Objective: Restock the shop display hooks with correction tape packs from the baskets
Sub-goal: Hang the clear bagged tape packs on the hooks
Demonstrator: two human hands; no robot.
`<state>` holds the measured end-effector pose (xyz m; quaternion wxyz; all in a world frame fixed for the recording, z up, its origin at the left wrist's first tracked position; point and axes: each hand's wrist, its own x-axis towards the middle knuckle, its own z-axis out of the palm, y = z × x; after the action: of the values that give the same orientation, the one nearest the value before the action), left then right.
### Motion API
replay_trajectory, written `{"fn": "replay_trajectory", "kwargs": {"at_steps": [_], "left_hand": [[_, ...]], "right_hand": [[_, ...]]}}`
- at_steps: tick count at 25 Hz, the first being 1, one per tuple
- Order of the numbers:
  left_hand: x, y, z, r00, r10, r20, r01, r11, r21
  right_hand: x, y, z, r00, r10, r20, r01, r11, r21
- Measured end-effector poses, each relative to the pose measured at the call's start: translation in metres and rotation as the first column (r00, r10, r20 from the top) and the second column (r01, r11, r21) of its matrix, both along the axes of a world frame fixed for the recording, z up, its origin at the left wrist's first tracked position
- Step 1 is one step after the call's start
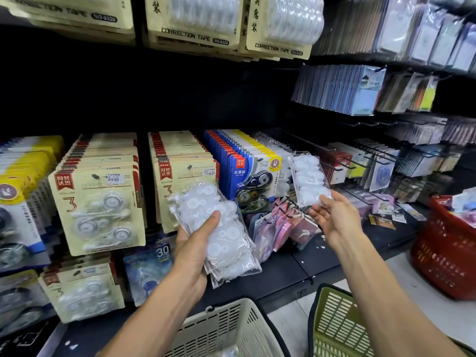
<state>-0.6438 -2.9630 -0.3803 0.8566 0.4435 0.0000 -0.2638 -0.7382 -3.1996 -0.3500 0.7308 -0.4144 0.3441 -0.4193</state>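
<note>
Right hand (332, 215) pinches the bottom edge of one clear plastic pack of white correction tapes (310, 180) — long axis upright, just before the clear-pack hook row (273, 145). Left hand (197, 237) grips a spare stack of clear packs (226, 243) — farther off.

Both bare forearms reach forward and up, each hand closed around clear packs.

The left hand (197, 238) is raised in the middle of the view, palm turned inward, its thumb (210, 221) pressed across the front of a stack of clear correction tape packs (221, 233) while the other fingers wrap behind it, out of sight. The left forearm runs up from the lower left, bare to the frame's edge. The right hand (333, 215) is higher and further right, wrist bent slightly, pinching the bottom edge of a single clear pack (309, 177) between thumb and fingertips and holding it upright. The right forearm stretches in from the lower right corner.
</note>
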Motion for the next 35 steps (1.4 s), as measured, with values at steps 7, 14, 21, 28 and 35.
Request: {"fn": "replay_trajectory", "kwargs": {"at_steps": [7, 14, 21, 28, 35], "left_hand": [[-0.001, -0.001, -0.002, 1.000, -0.016, 0.005, 0.016, 1.000, 0.004], [-0.002, 0.001, -0.001, 1.000, -0.013, -0.013, 0.013, 1.000, 0.019], [-0.001, 0.004, 0.000, 1.000, -0.009, -0.010, 0.009, 0.997, 0.072], [0.000, 0.006, 0.005, 0.997, -0.071, -0.039, 0.071, 0.997, -0.009], [-0.005, 0.002, 0.005, 0.996, -0.025, 0.091, 0.017, 0.996, 0.085]], "right_hand": [[-0.003, -0.003, -0.003, 0.992, -0.123, 0.041, 0.120, 0.991, 0.061], [0.008, 0.003, -0.007, 0.989, -0.129, -0.071, 0.117, 0.982, -0.150], [0.020, 0.006, -0.002, 0.897, 0.282, -0.339, -0.355, 0.918, -0.175], [0.019, 0.029, -0.007, 0.726, 0.418, -0.546, -0.601, 0.771, -0.210], [0.017, 0.067, 0.016, 0.365, 0.647, -0.670, -0.926, 0.329, -0.187]]}}
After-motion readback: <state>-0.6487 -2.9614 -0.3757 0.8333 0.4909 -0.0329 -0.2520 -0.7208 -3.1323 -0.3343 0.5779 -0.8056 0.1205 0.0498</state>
